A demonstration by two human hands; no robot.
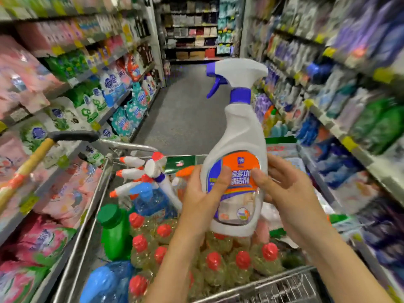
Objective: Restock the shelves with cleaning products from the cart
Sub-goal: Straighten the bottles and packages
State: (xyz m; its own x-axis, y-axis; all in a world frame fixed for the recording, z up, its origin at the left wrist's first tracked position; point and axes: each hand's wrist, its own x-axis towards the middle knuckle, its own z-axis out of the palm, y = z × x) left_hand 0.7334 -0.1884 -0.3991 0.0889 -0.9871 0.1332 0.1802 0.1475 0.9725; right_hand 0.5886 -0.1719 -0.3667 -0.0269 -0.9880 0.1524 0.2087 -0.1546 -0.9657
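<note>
I hold a white spray bottle (238,136) with a blue trigger and an orange-and-blue label upright above the cart (91,206). My left hand (203,193) grips its lower left side, thumb across the label. My right hand (282,186) grips the right side, thumb on the label too. In the cart lie several white spray bottles with red-tipped nozzles (140,171), a green bottle (113,232), a blue bottle (150,200) and several clear yellowish bottles with red caps (214,261).
Shelves on the left (65,88) carry pink, green and blue refill bags. Shelves on the right (341,106) hold blue, purple and green bottles, blurred. A broom handle (28,162) leans at the cart's left. The grey aisle floor (188,106) runs ahead.
</note>
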